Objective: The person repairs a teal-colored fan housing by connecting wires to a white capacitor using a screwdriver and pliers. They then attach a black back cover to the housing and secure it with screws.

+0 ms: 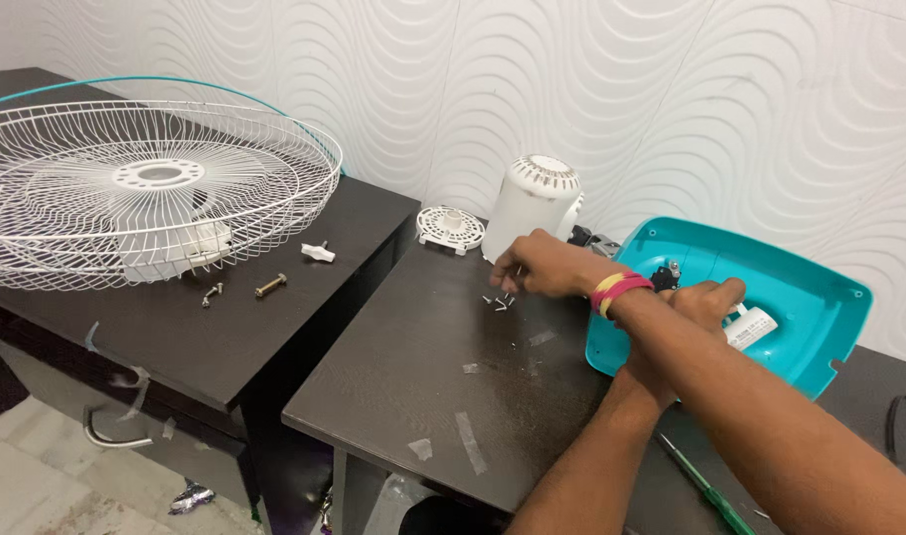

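Note:
My arms are crossed. My right hand point(540, 264), with a red and yellow band at the wrist, reaches left over the dark table point(423, 376). Its fingertips are bunched just above several small screws point(498, 301); I cannot see whether one is pinched between them. My left hand point(708, 299) passes under the right forearm and grips the inner edge of a teal plastic fan base point(819, 307), beside a white cylindrical part point(753, 327) and a small black part point(664, 274) inside it. A white motor housing point(532, 203) stands just behind my right hand.
A white round vented cap point(450, 228) lies left of the housing. On the left cabinet point(225, 337) rest a white wire fan guard point(146, 188), a white knob point(318, 252), a brass bolt point(270, 286) and a small screw point(211, 294). A green-handled screwdriver point(705, 490) lies at the front right.

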